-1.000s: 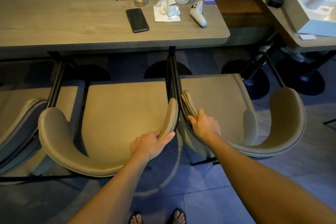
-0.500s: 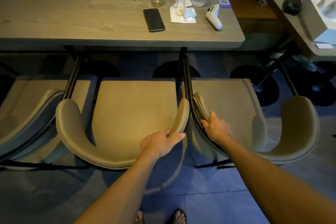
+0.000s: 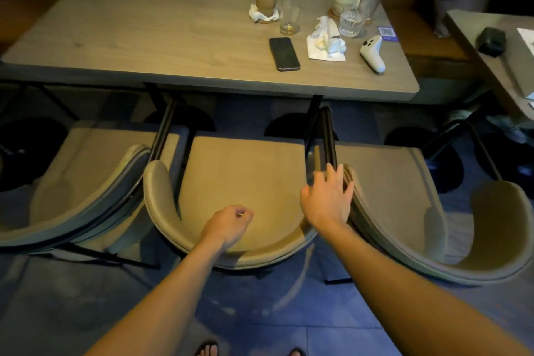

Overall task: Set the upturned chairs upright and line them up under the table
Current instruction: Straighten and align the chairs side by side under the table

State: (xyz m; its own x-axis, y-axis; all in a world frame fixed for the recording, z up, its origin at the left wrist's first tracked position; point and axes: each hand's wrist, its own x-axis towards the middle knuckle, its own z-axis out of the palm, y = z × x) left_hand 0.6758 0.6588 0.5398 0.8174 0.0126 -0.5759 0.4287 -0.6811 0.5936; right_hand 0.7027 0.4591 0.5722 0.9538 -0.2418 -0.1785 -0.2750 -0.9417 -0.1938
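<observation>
Middle chair (image 3: 245, 182), beige upholstered with a curved back and black metal legs: upright, flanked closely by two matching chairs (image 3: 404, 196), seats just short of the long wooden table (image 3: 173, 37). Left hand (image 3: 229, 224): has let go of the chair's armrest tip, now loosely curled and empty above the backrest. Right hand (image 3: 328, 202): has shifted to the junction between middle and right chairs, fingers spread against it, clasping nothing firmly. Judgement: alignment nearly done; pushing in likely remains.
</observation>
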